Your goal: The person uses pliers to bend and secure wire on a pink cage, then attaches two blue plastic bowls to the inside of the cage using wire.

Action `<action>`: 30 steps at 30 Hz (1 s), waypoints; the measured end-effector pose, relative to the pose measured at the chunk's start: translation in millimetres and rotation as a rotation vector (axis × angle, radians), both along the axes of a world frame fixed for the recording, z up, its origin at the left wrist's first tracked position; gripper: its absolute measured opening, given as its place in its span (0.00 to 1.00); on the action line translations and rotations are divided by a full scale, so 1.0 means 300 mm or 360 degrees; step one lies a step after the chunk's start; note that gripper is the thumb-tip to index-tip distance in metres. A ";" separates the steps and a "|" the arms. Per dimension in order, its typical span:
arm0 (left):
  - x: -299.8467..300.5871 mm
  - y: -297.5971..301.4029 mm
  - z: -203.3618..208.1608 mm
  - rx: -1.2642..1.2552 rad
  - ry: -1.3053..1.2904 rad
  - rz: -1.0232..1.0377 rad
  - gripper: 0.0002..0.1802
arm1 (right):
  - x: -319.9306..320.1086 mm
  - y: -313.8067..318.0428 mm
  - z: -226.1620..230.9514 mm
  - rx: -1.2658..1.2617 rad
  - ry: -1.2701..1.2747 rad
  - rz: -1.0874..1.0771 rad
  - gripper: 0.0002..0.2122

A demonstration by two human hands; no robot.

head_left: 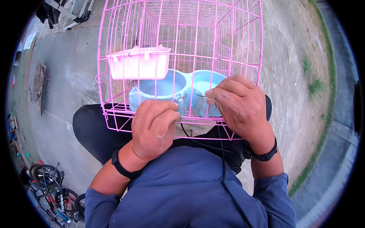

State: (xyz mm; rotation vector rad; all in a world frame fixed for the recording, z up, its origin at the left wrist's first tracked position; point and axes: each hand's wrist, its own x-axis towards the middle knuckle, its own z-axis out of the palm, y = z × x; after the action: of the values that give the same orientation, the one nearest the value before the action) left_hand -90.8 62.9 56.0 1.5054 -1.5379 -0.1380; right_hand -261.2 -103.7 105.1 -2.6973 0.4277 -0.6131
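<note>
A pink wire cage (194, 57) stands in front of me, its near side between my hands. Inside it, a light blue double bowl (157, 91) sits low against the near bars. My left hand (154, 127) is closed at the bowl's front, pinching a thin dark wire (181, 97) at the bars. Farther right, my right hand (243, 104) pinches another visible length of thin wire (200, 95), with fine strands showing under its fingers. Whether both lengths are one piece I cannot tell. A pink plastic tray (140, 64) hangs on the cage bars above the bowl's left half.
My bent knee (89, 121) is left of the cage's base. A black cable (224, 178) runs down over my shirt. Bicycles (57, 190) stand at the lower left on the concrete ground (68, 83). A metal frame (74, 15) is at the upper left; grass (315, 87) grows at the right.
</note>
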 end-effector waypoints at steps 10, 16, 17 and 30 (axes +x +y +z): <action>0.002 0.001 0.014 0.0047 -0.0058 0.0023 0.18 | -0.006 0.011 0.020 0.0074 0.0151 -0.0027 0.08; -0.008 -0.015 0.018 0.0118 -0.0020 0.0077 0.20 | -0.007 0.008 0.015 0.0047 0.0160 0.0004 0.09; -0.010 -0.016 0.016 0.0125 0.0012 0.0087 0.21 | -0.008 0.008 0.017 0.0049 0.0175 0.0012 0.09; -0.005 -0.044 0.046 0.0174 0.0035 0.0126 0.18 | -0.013 0.012 0.015 0.0039 0.0134 -0.0025 0.07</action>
State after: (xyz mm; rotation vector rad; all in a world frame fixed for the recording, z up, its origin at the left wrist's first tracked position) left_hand -92.4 49.8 69.9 1.6432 -1.4715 -0.1945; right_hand -265.2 -100.2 109.7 -2.7059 0.4753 -0.4962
